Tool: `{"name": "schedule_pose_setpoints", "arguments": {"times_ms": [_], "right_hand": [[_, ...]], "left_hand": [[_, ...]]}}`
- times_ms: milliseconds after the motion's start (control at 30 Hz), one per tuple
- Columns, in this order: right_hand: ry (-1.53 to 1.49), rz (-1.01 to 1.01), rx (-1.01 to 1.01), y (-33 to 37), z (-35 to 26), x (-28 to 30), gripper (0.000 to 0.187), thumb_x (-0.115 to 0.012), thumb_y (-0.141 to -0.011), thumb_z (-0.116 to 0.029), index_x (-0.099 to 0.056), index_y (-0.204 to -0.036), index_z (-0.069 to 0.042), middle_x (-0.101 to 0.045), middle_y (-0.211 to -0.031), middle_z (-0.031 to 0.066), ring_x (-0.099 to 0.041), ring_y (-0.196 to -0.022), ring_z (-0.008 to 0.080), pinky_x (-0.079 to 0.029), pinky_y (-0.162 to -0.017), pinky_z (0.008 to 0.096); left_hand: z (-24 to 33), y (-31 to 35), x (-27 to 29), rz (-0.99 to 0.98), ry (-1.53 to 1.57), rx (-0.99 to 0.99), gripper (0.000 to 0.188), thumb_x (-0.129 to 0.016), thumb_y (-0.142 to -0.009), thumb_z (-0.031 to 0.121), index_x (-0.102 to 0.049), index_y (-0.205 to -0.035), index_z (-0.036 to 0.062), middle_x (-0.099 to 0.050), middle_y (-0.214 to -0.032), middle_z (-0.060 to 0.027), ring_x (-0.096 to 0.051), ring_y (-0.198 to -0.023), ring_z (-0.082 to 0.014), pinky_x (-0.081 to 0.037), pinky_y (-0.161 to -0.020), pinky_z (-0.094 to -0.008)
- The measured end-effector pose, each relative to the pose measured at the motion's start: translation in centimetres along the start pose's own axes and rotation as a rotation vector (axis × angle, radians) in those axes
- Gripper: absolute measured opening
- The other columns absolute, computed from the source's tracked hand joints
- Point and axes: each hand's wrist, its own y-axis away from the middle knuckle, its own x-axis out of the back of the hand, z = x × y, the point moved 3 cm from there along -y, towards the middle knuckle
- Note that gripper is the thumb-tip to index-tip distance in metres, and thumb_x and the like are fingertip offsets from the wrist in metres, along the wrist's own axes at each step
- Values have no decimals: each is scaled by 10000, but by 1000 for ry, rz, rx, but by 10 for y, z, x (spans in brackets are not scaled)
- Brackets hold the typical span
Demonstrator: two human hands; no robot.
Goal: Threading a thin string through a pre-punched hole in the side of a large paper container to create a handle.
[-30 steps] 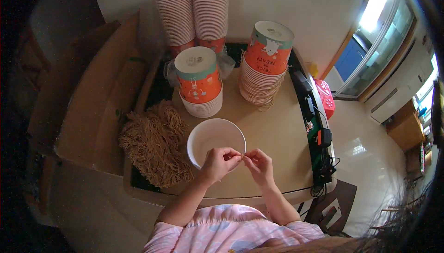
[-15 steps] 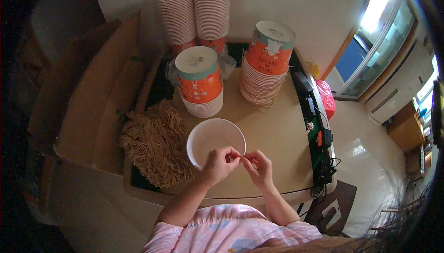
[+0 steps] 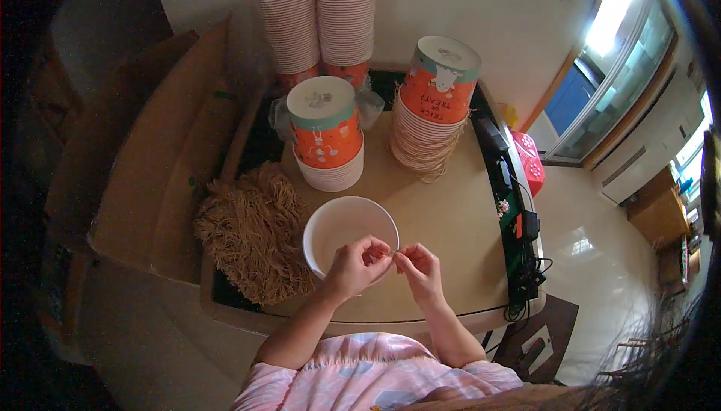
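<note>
A white paper cup (image 3: pixel 342 225) stands open on the tan table (image 3: pixel 443 223) in front of me. My left hand (image 3: pixel 355 267) and my right hand (image 3: pixel 417 270) meet over its near rim, fingertips pinched together on a thin strand of brown raffia, which is almost too fine to see. To the left of the cup lies a big heap of brown raffia strands (image 3: pixel 255 234).
Two stacks of upside-down orange and white paper cups (image 3: pixel 327 133) (image 3: pixel 434 103) stand behind the white cup, with taller striped cup stacks (image 3: pixel 319 20) at the wall. A cardboard box (image 3: pixel 158 163) sits on the left. Cables and a power strip (image 3: pixel 518 223) run along the table's right edge.
Both hands stay pinched together over the cup's near rim; the fingers have shifted only slightly.
</note>
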Motion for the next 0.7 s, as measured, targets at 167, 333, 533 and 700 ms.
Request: {"name": "schedule_pose_setpoints", "arguments": {"times_ms": [167, 333, 533, 700], "right_hand": [[82, -12, 79, 2, -2, -1, 94, -613, -839, -40, -561, -906, -2, -586, -778, 15, -518, -640, 70, -414, -577, 198], [406, 32, 254, 8, -31, -17, 200, -636, -798, -17, -535, -970, -30, -595, -817, 18, -504, -589, 56, -409, -527, 195], [597, -39, 279, 5, -30, -23, 200, -639, -783, -24, -543, -957, -41, -622, -782, 45, -496, -525, 64, -423, -493, 221], [601, -8, 312, 4, -32, -28, 114, -652, -763, -5, -603, -864, -24, -607, -741, 40, -488, -540, 53, -407, -492, 200]], "left_hand": [[1, -1, 2, -74, -88, 71, 91, -639, -811, 90, -648, -861, 14, -650, -734, -31, -585, -662, -71, -477, -620, -236], [0, 0, 8, -12, -47, 21, 84, -632, -809, 74, -650, -867, 16, -656, -736, -36, -582, -644, -73, -474, -612, -235], [-1, 3, 14, -8, -95, 45, 80, -634, -807, 76, -649, -859, 16, -650, -722, -40, -577, -630, -76, -472, -600, -242], [4, 5, 18, 29, -129, -10, 100, -626, -806, 107, -637, -849, 17, -656, -729, -99, -623, -641, -145, -487, -601, -281]]}}
